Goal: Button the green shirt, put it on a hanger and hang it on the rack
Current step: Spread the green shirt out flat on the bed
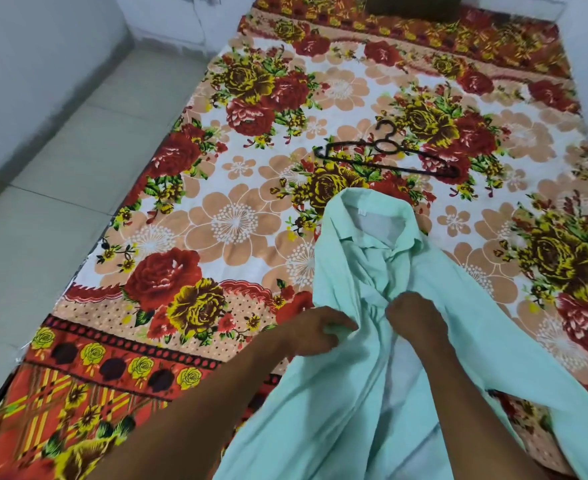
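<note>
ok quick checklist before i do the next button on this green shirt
1. Both hands on the front: ok. Left hand and right hand grip the pale green cotton shirt at mid chest.
2. Front edges lined up: cannot tell, fabric bunched between the hands.
3. Buttons already done: cannot tell, none visible.
4. Collar end flat on the floral bedsheet: ok.
5. Black plastic hanger within reach: ok, lying beyond the collar, clear of the shirt.
6. Rack: cannot tell, not in view.

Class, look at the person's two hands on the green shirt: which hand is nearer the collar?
The right hand. It grips the green shirt at the front opening, just below the collar; the left hand holds the shirt's outer edge, farther away.
</note>
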